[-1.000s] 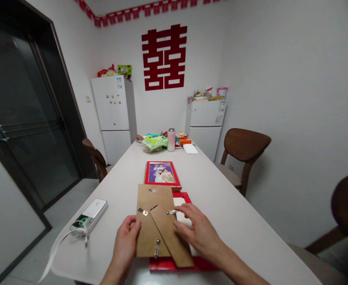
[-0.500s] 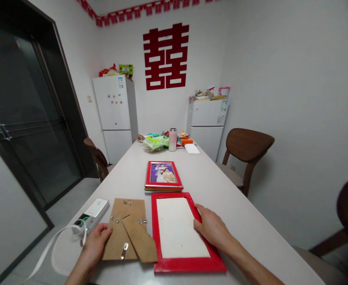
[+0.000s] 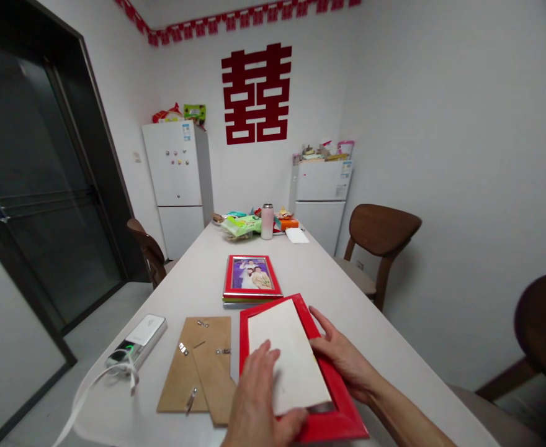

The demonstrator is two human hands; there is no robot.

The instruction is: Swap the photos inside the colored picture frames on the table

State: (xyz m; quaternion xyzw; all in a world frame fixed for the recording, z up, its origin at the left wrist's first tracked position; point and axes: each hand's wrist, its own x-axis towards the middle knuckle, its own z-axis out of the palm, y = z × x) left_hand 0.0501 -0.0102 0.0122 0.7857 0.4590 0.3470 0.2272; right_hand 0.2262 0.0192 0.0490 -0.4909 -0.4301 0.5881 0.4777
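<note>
above the table [image 3: 319, 264], right hand [image 3: 347, 363] gripping red frame [image 3: 331, 426], left hand [image 3: 257, 394] spread over its white sheet [image 3: 294, 360]

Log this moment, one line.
right hand: holding red frame | left hand: spread over white sheet | brown backing: on table, left of frame

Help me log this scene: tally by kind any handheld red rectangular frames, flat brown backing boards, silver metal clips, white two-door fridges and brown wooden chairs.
Red rectangular frame in the right hand: 1
Flat brown backing board: 1
Silver metal clips on it: 4
White two-door fridges: 2
Brown wooden chairs: 3
Total: 11
</note>
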